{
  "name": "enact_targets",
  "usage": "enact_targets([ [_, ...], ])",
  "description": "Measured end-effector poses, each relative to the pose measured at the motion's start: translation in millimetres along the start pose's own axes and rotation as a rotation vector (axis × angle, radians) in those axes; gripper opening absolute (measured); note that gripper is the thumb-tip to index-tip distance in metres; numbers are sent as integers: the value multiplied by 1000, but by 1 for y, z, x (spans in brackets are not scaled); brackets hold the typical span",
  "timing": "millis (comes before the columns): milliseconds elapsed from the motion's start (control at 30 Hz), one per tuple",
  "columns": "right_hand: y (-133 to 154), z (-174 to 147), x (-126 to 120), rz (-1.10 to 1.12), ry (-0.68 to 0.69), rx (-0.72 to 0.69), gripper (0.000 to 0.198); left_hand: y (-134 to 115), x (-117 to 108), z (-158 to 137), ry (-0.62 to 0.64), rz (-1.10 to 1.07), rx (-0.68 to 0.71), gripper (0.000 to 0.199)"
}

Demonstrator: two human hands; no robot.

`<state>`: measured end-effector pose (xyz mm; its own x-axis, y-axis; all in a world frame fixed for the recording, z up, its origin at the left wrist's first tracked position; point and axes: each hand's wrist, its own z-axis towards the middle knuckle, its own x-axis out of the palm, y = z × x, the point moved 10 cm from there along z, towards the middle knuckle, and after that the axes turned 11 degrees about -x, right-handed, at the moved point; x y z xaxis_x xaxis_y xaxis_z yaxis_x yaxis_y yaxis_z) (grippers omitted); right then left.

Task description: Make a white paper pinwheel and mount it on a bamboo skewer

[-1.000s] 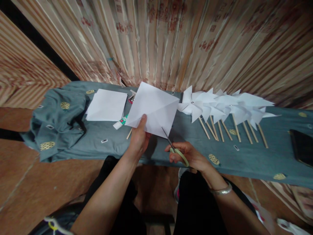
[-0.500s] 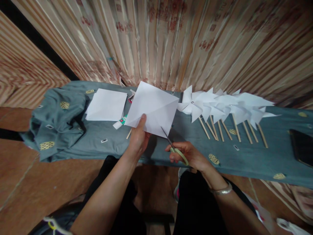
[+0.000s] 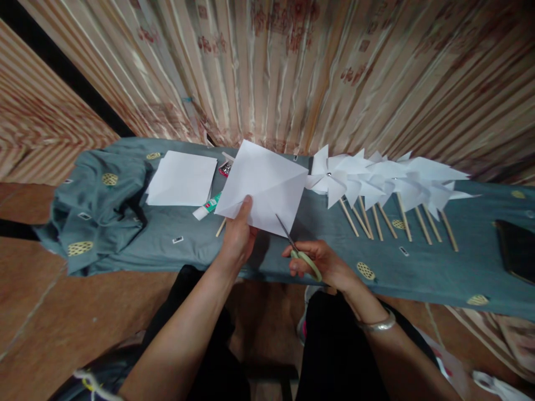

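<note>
A white square sheet of paper [image 3: 263,181] with faint diagonal creases is raised above the cloth. My left hand [image 3: 240,234] pinches its lower left edge, thumb on top and fingers underneath. In my right hand [image 3: 315,260] are scissors [image 3: 308,264] with pale green handles. Their blades lie at the paper's lower corner, one blade over the sheet; the other is hidden beneath it. To the left rests a stack of white paper squares [image 3: 184,178]. Several white paper pinwheels [image 3: 338,175] on wooden sticks overlap in a row to the right.
A green and white tube [image 3: 208,206] and a small pack with shiny bits [image 3: 226,167] lie partly beside the held paper. A dark phone-like object [image 3: 516,250] is at the right. Grey-green patterned cloth [image 3: 267,259] covers the narrow table, bunched at left. A striped curtain [image 3: 259,72] hangs behind.
The held paper has shifted slightly to the right with my left hand, showing more of the tube and the small pack. My right hand and the scissors look almost unmoved.
</note>
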<state>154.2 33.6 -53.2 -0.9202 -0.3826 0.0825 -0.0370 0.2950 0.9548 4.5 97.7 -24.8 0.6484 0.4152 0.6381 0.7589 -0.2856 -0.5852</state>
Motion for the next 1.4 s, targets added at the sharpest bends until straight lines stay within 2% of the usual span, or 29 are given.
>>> enact_targets([
  [167, 1, 1, 1, 17, -3, -20, 52, 6, 0, -1, -3, 19, -20, 40],
  [333, 2, 2, 0, 30, -15, -20, 53, 6, -2, -1, -39, 5, -13, 38],
  [800, 0, 4, -1, 18, -56, -37, 51, 6, -3, 0, -16, 0, -5, 41],
  [967, 3, 5, 0, 36, -59, -27, 52, 13, -1, -2, 6, 33, -43, 35],
  [1400, 2, 7, 1, 49, -92, -7, 54, 11, -1, -2, 13, 46, -36, 32],
])
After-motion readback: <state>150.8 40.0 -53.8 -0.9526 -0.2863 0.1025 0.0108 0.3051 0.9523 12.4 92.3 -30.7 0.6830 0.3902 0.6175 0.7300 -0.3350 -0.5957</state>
